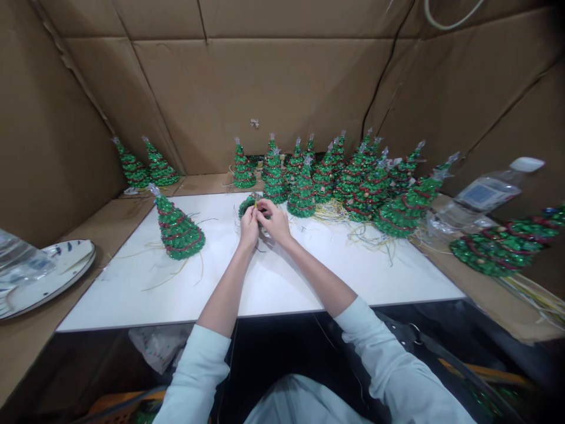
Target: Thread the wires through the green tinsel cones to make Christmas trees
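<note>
My left hand (249, 227) and my right hand (273, 217) meet near the far edge of a white board (265, 282), with fingers closed around a small green tinsel piece (247, 206). A thin yellow strand (255, 203) sticks up between my fingertips. Left of my hands, a green tinsel cone tree (177, 231) with red garland lies tilted on the board. A dense row of similar trees (302, 194) stands just beyond my right hand. Part of the small piece is hidden by my fingers.
Loose yellow and white fibre strands (331, 212) lie among the trees. A white plate (57, 277) and a plastic bottle (20, 259) sit on the left ledge. Another bottle (488, 193) and a tree (498, 247) lie at right. Cardboard walls (265, 88) surround the bench.
</note>
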`<act>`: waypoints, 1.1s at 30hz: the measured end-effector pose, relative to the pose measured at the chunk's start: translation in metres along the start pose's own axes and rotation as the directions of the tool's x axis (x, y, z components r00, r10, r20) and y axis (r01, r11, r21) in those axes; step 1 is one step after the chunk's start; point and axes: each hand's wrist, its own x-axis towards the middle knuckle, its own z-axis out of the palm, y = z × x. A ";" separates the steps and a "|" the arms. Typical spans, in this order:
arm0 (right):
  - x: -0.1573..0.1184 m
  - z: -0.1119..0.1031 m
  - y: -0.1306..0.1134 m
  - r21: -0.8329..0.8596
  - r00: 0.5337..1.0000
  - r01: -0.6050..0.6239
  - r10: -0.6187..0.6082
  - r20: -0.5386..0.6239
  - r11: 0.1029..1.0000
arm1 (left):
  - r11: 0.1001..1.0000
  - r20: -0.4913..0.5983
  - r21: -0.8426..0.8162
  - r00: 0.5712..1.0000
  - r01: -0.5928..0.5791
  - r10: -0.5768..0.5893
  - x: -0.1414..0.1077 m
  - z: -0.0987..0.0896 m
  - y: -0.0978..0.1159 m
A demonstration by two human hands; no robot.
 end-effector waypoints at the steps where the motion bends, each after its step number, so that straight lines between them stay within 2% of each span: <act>1: 0.000 0.000 0.000 -0.003 1.000 0.002 -0.002 -0.001 1.000 | 1.000 -0.002 0.001 1.000 0.001 -0.001 0.001 0.000 -0.001; 8: 0.000 0.001 0.000 -0.068 1.000 -0.002 0.003 0.011 0.998 | 1.000 -0.023 0.018 1.000 0.001 -0.001 0.004 -0.002 -0.007; 15: -0.001 0.002 0.000 -0.154 1.000 0.019 -0.018 0.008 0.988 | 1.000 -0.036 0.023 0.999 0.014 -0.013 0.003 -0.002 -0.003; 22: 0.001 0.001 0.002 -0.090 1.000 -0.019 0.017 -0.016 0.996 | 0.999 -0.035 0.031 0.999 0.020 -0.019 0.004 -0.003 -0.003; 33: 0.001 0.001 0.001 -0.078 1.000 -0.008 0.008 -0.003 0.997 | 1.000 -0.021 0.008 1.000 0.001 -0.001 0.002 -0.001 0.000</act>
